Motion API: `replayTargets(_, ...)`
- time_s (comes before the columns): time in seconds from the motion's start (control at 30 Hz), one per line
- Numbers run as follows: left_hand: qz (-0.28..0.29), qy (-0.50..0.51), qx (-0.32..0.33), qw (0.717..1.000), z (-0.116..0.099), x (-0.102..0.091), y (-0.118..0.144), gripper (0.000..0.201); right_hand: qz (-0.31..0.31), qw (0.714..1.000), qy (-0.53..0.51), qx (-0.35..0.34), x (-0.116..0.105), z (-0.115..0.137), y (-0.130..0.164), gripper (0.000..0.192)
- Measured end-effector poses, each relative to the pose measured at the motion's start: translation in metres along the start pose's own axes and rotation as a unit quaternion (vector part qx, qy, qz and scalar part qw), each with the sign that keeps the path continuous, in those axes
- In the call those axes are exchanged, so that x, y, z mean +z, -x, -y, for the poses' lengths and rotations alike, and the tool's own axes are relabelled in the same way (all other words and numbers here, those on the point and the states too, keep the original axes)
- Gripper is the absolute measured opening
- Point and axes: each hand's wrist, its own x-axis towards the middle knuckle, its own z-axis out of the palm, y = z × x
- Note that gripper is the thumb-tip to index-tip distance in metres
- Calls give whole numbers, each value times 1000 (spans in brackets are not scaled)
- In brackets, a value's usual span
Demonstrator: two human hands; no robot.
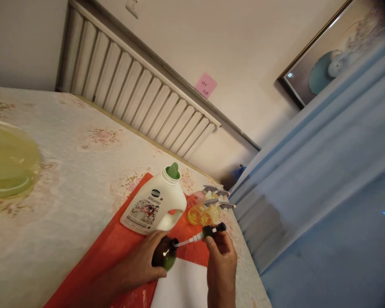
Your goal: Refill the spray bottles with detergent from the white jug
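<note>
Gripping dark bottle: left hand | right hand pinching dropper at its mouth

The jug is white with a green spout and a label that has a dark round mark and a red and grey picture; it lies on an orange-red mat, and a plain white sheet is at 6 o'clock from it. The bottle is dark brown and looks green at its bottom, the dropper has a black cap and a clear stem, and at 3 o'clock from the jug the small sprayers are pink and yellow with grey tops. The table cover is cream with pink flower patterns, the bowl at 9 o'clock is yellow-green, the note at 12 o'clock is pink, and the curtain at 3 o'clock is light blue.
</note>
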Motion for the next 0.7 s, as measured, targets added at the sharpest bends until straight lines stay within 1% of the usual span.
replayTargets(0.1, 5, 10, -3, 1000, 0, 0, -1, 83, -15, 999, -32, 21, 0, 0, -2, 38)
replayTargets(0.27, 3, 10, 11, 1000, 5, 2, -2, 82, -16, 996, -85, 32, -1, 2, -5, 35)
replayTargets(0.37, -4, 11, 19, 1000, 9, 3, -2, 84, -52, 995, -79, 30, -4, 0, -7, 34)
replayTargets(0.43, -5, 15, 19, 1000, 10, 3, -2, 85, -61, 995, -73, 29, -6, -2, -8, 34)
replayTargets(0.53, -3, 10, 21, 1000, 12, 3, -2, 83, -45, 995, -84, 34, -7, -2, -6, 34)
replayTargets(0.7, -8, 13, 31, 999, 11, 4, -2, 83, -16, 997, -67, 28, -7, -1, -3, 33)
